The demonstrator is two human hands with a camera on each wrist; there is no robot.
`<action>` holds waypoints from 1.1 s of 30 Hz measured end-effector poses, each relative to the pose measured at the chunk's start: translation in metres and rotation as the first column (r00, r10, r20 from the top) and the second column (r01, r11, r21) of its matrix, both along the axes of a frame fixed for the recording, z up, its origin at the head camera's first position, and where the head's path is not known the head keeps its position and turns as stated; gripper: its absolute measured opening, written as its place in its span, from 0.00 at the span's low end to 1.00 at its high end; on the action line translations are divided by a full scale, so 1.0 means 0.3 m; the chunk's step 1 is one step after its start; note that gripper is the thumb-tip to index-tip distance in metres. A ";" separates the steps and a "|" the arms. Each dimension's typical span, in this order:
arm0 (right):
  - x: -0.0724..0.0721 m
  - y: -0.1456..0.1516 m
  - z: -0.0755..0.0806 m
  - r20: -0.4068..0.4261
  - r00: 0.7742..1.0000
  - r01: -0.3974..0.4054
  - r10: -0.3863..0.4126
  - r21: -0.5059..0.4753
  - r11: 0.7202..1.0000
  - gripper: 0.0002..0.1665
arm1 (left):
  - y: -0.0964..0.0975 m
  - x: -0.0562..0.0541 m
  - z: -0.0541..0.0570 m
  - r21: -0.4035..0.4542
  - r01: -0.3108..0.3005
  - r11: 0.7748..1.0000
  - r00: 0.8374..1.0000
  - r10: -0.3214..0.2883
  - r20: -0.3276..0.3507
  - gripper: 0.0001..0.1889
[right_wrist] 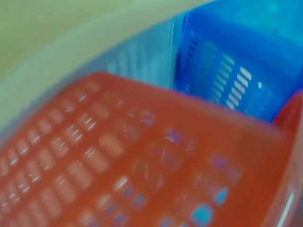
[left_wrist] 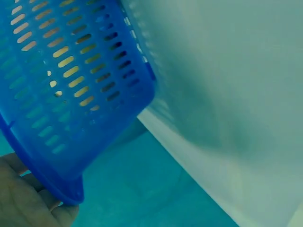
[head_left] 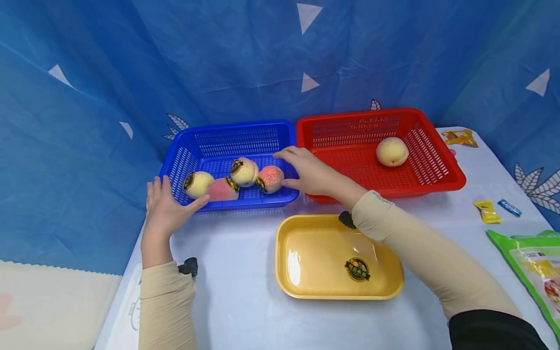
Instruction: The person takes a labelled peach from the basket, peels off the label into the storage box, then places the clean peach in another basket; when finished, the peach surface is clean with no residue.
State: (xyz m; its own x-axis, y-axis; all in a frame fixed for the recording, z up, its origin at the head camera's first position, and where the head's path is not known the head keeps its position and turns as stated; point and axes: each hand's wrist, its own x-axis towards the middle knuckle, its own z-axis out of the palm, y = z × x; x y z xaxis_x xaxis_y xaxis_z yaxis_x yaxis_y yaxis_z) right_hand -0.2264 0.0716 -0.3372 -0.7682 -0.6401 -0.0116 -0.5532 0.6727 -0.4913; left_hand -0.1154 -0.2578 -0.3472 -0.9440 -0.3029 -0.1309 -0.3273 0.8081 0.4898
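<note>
My left hand [head_left: 165, 206] is at the left front corner of the blue basket [head_left: 236, 127], fingers extended and thumb spread toward the peaches. In the left wrist view its fingers [left_wrist: 35, 191] lie right at the basket rim. Inside are a pale yellow peach [head_left: 200, 183], a pink peach [head_left: 222, 190], a yellow-pink peach [head_left: 245, 171] and a speckled red peach [head_left: 271, 179]; black-and-gold labels show on them. My right hand [head_left: 312, 171] reaches over the basket's right end with fingers and thumb apart, the thumb close beside the red peach.
A red basket [head_left: 442, 181] with one pale peach [head_left: 392, 151] stands beside the blue one. In front sits a yellow tray [head_left: 315, 272] with a round label. Wrapped sweets [head_left: 487, 212] and a green bag [head_left: 533, 272] lie at right. A blue curtain [head_left: 245, 63] hangs behind.
</note>
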 end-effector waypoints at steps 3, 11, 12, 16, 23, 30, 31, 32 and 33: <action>-0.009 -0.054 -0.017 -0.023 0.999 -0.039 0.040 0.034 0.999 0.41 | -0.009 0.001 -0.007 -0.008 -0.002 1.000 1.000 0.002 0.016 0.71; -0.029 -0.151 -0.039 -0.009 0.995 -0.101 0.103 0.126 0.987 0.43 | -0.026 0.001 -0.027 -0.006 -0.010 1.000 0.999 0.010 0.035 0.72; -0.031 -0.159 -0.041 -0.011 0.994 -0.103 0.106 0.149 0.983 0.43 | -0.027 0.000 -0.030 -0.008 -0.006 1.000 0.999 0.006 0.036 0.72; -0.032 -0.185 -0.046 -0.029 0.995 -0.081 0.091 0.242 0.967 0.43 | -0.031 -0.007 -0.035 -0.014 0.002 1.000 0.999 -0.002 0.040 0.73; -0.029 -0.224 -0.052 -0.048 0.999 -0.004 0.022 0.348 0.937 0.44 | -0.035 -0.007 -0.032 -0.017 -0.007 1.000 0.999 0.008 0.042 0.73; -0.026 -0.248 -0.070 -0.108 0.994 0.057 -0.015 0.399 0.915 0.40 | -0.036 -0.007 -0.035 -0.015 -0.004 1.000 0.999 0.005 0.048 0.73; -0.026 -0.249 -0.072 -0.120 0.993 0.064 -0.017 0.400 0.914 0.39 | -0.036 -0.007 -0.036 -0.016 -0.004 1.000 0.999 0.005 0.048 0.73; -0.026 -0.250 -0.075 -0.129 0.991 0.068 -0.018 0.400 0.914 0.38 | -0.037 -0.007 -0.038 -0.016 -0.004 1.000 0.999 0.004 0.049 0.73; -0.026 -0.251 -0.077 -0.137 0.990 0.072 -0.018 0.398 0.915 0.37 | -0.038 -0.007 -0.039 -0.016 -0.004 1.000 0.999 0.004 0.050 0.73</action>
